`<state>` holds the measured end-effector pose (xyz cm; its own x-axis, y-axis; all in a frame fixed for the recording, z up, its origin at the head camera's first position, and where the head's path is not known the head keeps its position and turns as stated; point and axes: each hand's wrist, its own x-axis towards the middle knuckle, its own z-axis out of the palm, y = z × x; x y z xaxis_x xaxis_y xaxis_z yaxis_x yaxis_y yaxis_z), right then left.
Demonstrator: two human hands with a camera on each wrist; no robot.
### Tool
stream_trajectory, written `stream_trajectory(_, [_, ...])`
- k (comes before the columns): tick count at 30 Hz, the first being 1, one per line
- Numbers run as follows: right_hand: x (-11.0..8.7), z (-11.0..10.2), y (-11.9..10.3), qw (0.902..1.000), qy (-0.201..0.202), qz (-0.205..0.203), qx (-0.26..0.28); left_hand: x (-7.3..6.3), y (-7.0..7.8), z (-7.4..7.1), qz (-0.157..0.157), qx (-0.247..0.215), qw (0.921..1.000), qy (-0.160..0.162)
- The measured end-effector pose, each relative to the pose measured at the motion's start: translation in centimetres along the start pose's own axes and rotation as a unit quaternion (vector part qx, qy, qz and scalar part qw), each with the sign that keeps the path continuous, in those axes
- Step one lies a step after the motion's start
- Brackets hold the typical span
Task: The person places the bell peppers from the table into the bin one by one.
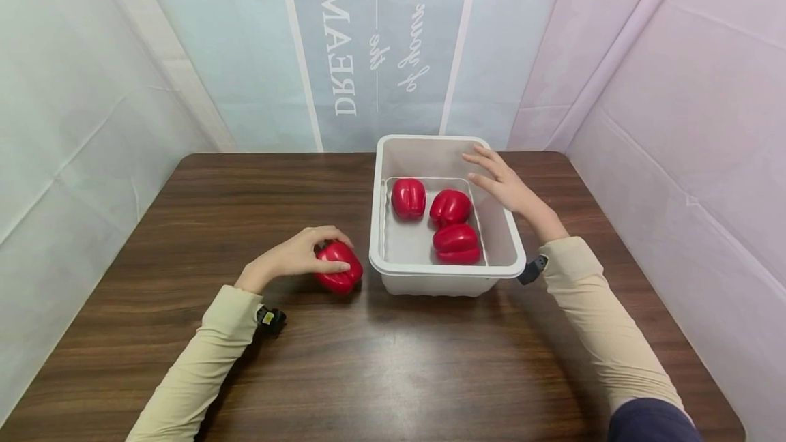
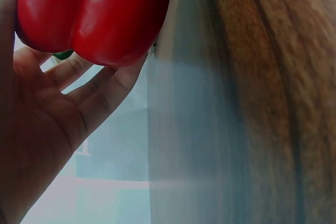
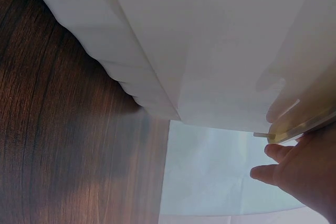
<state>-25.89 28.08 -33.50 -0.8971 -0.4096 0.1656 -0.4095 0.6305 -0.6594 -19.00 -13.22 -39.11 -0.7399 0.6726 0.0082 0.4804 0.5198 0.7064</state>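
Note:
My left hand (image 1: 299, 253) holds a red bell pepper (image 1: 341, 280) just left of the white bin, thumb on the near side and fingers over the far side. The left wrist view shows the lobed end of this bell pepper (image 2: 100, 19) between thumb and fingers, with a bit of green behind it. Over the right rim of the white plastic bin (image 1: 445, 269) reaches my right hand (image 1: 508, 188), its fingers extended and spread, holding nothing. Three more red bell peppers lie in the bin: one at the left (image 1: 408, 198), two at the right (image 1: 450, 207).
The bin stands on a dark wood-grain table (image 1: 344, 374), towards its far edge. Behind the table hangs a pale blue-grey cloth (image 1: 381, 39) with mirrored lettering. Pale cloth walls (image 1: 694, 155) rise on both sides. A dark wrist device (image 1: 271, 319) sits at the left cuff.

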Motion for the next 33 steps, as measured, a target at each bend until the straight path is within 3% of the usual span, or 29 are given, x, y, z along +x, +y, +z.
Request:
stream_trajectory(9, [0.04, 0.01, 0.01, 1.0, 0.001, -0.002, 0.002, 0.09, 0.03, -0.2, -0.004, -0.004, 1.0, 0.007])
stream_trajectory(33, [-0.04, -0.07, 0.0, 1.0, -0.002, 0.005, 0.005, 0.59, 0.48, -0.51, 0.025, -0.006, 0.9987, 0.045])
